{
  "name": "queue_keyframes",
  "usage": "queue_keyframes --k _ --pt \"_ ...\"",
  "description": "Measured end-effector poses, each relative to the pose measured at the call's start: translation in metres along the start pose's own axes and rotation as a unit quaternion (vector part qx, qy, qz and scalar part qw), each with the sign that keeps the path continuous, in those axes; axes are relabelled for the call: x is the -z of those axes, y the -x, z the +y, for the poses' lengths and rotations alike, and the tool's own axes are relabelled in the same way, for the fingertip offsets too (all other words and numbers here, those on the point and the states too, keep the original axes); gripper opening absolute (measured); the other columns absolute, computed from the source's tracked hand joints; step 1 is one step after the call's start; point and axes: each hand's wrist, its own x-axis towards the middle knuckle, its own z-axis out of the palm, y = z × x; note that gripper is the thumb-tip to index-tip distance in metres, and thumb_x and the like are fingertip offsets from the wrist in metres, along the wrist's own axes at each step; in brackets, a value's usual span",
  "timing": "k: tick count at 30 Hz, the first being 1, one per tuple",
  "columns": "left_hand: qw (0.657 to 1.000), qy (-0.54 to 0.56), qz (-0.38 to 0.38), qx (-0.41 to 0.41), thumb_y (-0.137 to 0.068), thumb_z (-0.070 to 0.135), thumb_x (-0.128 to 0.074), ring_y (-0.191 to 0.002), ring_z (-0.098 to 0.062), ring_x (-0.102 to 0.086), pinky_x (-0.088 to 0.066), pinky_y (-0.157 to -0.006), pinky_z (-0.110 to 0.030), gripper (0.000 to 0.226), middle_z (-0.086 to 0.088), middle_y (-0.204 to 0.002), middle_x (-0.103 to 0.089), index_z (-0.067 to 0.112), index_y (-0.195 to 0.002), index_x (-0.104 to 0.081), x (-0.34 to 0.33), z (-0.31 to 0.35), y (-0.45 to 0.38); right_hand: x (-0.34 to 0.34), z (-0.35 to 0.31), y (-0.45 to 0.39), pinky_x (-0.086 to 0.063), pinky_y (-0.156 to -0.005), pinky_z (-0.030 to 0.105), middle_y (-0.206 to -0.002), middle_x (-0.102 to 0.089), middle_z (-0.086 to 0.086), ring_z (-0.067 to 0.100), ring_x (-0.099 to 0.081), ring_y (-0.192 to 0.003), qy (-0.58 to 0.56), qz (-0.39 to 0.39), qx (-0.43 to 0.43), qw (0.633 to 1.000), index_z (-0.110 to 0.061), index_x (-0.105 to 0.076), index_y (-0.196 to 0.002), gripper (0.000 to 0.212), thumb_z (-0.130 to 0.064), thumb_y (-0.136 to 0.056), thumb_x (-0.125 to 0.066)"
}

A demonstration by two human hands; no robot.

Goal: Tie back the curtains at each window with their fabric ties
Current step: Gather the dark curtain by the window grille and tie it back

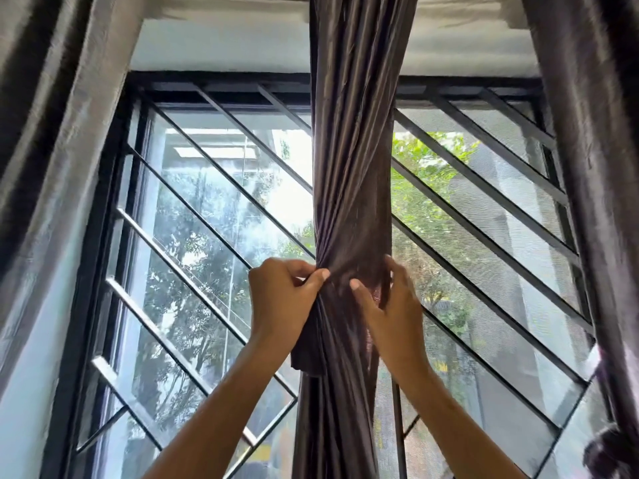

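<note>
A dark grey-brown curtain [352,167] hangs gathered into one twisted column at the middle of the window. Both my hands are raised to it at its narrowest point. My left hand [280,299] pinches a fold of fabric at the curtain's left edge between thumb and fingers. My right hand [387,309] wraps around the right side of the bundle, thumb in front and fingers behind. A short loose end of fabric [307,354] hangs below my left hand; whether it is a separate tie I cannot tell.
Black diagonal window bars [193,236] cross the panes behind the curtain. A second curtain [45,115] hangs at the left edge and a third curtain [598,150] at the right, with a dark knot [608,451] low on the right one.
</note>
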Motion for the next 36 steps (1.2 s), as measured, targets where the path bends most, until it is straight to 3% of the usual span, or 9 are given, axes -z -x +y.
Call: queue_keyframes --k 3,7,13,18,22,26,30,34,36 --pt "1.000 0.000 -0.002 0.007 -0.071 0.019 -0.081 -0.045 0.013 -0.055 -0.042 -0.052 -0.004 0.008 0.012 -0.051 -0.059 0.012 -0.072 -0.077 0.000 0.000 0.000 0.004 0.000 -0.005 -0.042 -0.063 0.013 -0.100 -0.069 0.001 0.013 -0.063 -0.079 -0.014 -0.008 -0.056 0.998 -0.011 -0.054 -0.128 0.052 -0.019 -0.081 -0.075" --pt "0.999 0.010 0.009 0.035 -0.072 0.017 -0.081 -0.046 0.009 -0.053 -0.039 -0.053 0.000 0.012 0.002 -0.060 -0.067 0.009 -0.080 -0.077 -0.001 -0.002 0.003 -0.001 -0.012 0.015 -0.042 -0.061 0.018 -0.098 -0.070 -0.005 0.012 -0.066 -0.074 0.143 0.047 0.111 0.982 -0.021 -0.069 -0.112 0.032 -0.006 -0.084 -0.067" --pt "0.999 0.019 -0.005 0.047 -0.074 0.014 -0.079 -0.054 0.009 -0.057 -0.041 -0.055 -0.001 0.011 0.006 -0.065 -0.067 0.009 -0.084 -0.076 0.000 -0.009 0.004 -0.011 -0.015 0.030 -0.033 -0.059 0.018 -0.119 -0.049 -0.006 0.015 -0.061 -0.089 0.220 -0.063 0.134 0.964 -0.026 -0.050 -0.137 0.048 -0.010 -0.091 -0.053" --pt "0.994 0.018 -0.070 0.077 -0.080 0.006 -0.070 -0.063 -0.004 -0.065 -0.045 -0.058 -0.006 0.007 -0.002 -0.073 -0.072 0.012 -0.078 -0.073 0.001 -0.011 -0.005 -0.016 -0.017 0.033 -0.042 -0.061 0.023 -0.130 -0.044 -0.007 0.017 -0.060 -0.097 0.220 -0.094 0.155 0.958 -0.026 -0.048 -0.138 0.050 -0.013 -0.090 -0.052" --pt "0.994 -0.010 -0.081 0.070 -0.082 0.021 -0.071 -0.058 -0.005 -0.059 -0.042 -0.054 -0.012 0.013 0.005 -0.063 -0.066 0.015 -0.072 -0.068 -0.001 -0.006 -0.009 -0.019 -0.019 0.035 -0.049 -0.077 0.027 -0.140 -0.033 -0.010 0.014 -0.053 -0.113 0.250 -0.115 0.164 0.947 -0.024 -0.037 -0.144 0.056 -0.013 -0.090 -0.046" --pt "0.994 0.005 -0.088 0.068 -0.062 0.034 -0.086 -0.051 -0.007 -0.058 -0.040 -0.049 -0.012 0.032 -0.001 -0.058 -0.066 0.010 -0.064 -0.065 -0.001 -0.002 -0.010 -0.022 -0.016 0.045 -0.050 -0.086 0.025 -0.151 -0.026 -0.009 0.011 -0.039 -0.129 0.250 -0.131 0.168 0.944 -0.022 -0.040 -0.142 0.052 -0.013 -0.091 -0.049" --pt "0.995 -0.028 -0.054 0.082 -0.059 0.023 -0.087 -0.053 -0.010 -0.057 -0.037 -0.047 -0.010 0.027 0.003 -0.057 -0.063 0.014 -0.058 -0.062 -0.007 -0.002 -0.013 -0.022 -0.011 0.052 -0.054 -0.077 0.025 -0.155 -0.024 -0.014 0.011 -0.044 -0.115 0.202 -0.131 0.193 0.951 -0.021 -0.041 -0.143 0.057 -0.009 -0.088 -0.048" --pt "0.993 0.016 -0.058 0.106 -0.062 0.017 -0.085 -0.048 -0.010 -0.051 -0.037 -0.047 -0.020 0.032 0.004 -0.051 -0.057 0.018 -0.052 -0.055 -0.006 -0.006 -0.014 -0.017 -0.007 0.043 -0.032 -0.089 -0.002 -0.140 -0.048 -0.005 0.008 -0.048 -0.120 0.055 -0.025 0.135 0.989 -0.018 -0.065 -0.122 0.033 -0.012 -0.091 -0.056" --pt "0.990 0.041 -0.067 0.119 -0.060 0.016 -0.086 -0.047 -0.011 -0.053 -0.040 -0.049 -0.023 0.033 0.003 -0.049 -0.059 0.017 -0.050 -0.055 -0.005 -0.006 -0.013 -0.013 -0.006 0.032 -0.022 -0.088 -0.008 -0.134 -0.052 0.004 0.013 -0.050 -0.121 0.032 0.033 0.064 0.997 -0.013 -0.059 -0.126 0.036 -0.016 -0.090 -0.062"
